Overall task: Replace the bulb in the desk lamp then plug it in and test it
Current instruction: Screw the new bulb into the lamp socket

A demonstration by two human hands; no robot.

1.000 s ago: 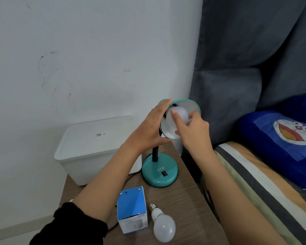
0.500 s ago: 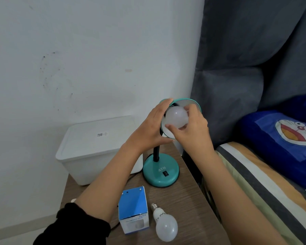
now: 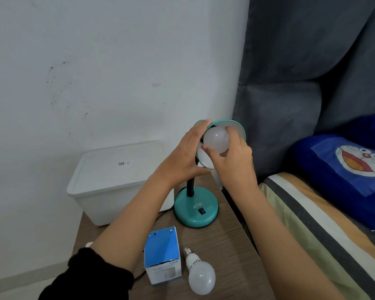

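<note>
Right hand (image 3: 232, 161) has its fingers curled round the frosted bulb (image 3: 215, 140) in the mouth of the lamp's shade (image 3: 238, 128), fingertips spread over the globe, a grip suited to twisting it in the socket; whether it is going in or coming out cannot be told. Left hand (image 3: 182, 156) is clasped on the back and rim of the shade, thumb under and fingers over, most likely to stop the bendy neck (image 3: 190, 188) turning with the bulb. The shade is tilted up toward the person, which exposes the socket and gives the fingers room.

The teal base (image 3: 196, 210), with its black switch, stands on the table (image 3: 225, 252) below the shade. In front of the base lie a second bulb (image 3: 200, 276), on its side with the screw cap pointing back toward the base, and just left of it a blue and white box (image 3: 162, 255), kept within easy reach. Left of the base stands a white lidded tub (image 3: 117, 178). No plug or outlet shows, so plugging in and testing appear not yet done.
</note>
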